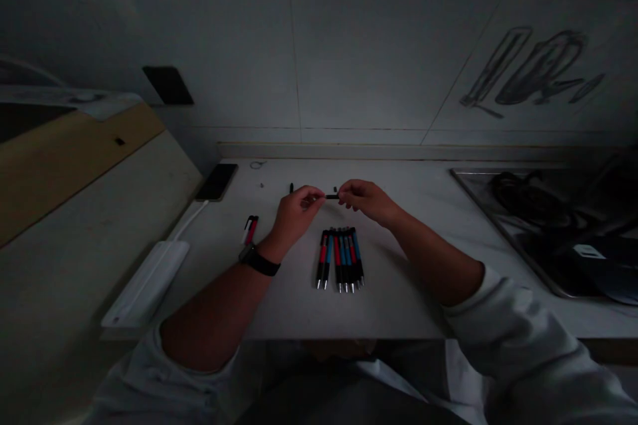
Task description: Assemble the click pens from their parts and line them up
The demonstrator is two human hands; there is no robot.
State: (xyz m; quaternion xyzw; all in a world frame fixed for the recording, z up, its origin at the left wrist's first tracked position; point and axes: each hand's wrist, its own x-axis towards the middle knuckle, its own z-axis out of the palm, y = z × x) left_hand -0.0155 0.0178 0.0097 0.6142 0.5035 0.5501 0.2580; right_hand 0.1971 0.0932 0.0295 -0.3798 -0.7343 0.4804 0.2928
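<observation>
Over the white counter, my left hand point(300, 211) and my right hand point(367, 200) are close together, each with its fingers pinched. Between the fingertips runs a short, thin black pen part point(331, 196), its ends covered by the fingers. Below the hands lies a row of several red, blue and black click pens point(341, 259), silver tips toward me. Small black pieces lie on the counter, one point(292, 187) behind my left hand and another point(335, 189) just behind the held part. Beside my left wrist are red and black pen parts point(250, 229).
A phone point(217, 182) lies at the back left, cabled to a white power strip point(147, 284). A wire ring point(257, 165) and a tiny bit point(262, 185) are near the wall. On the right is a sink point(503, 226) with dark items in it.
</observation>
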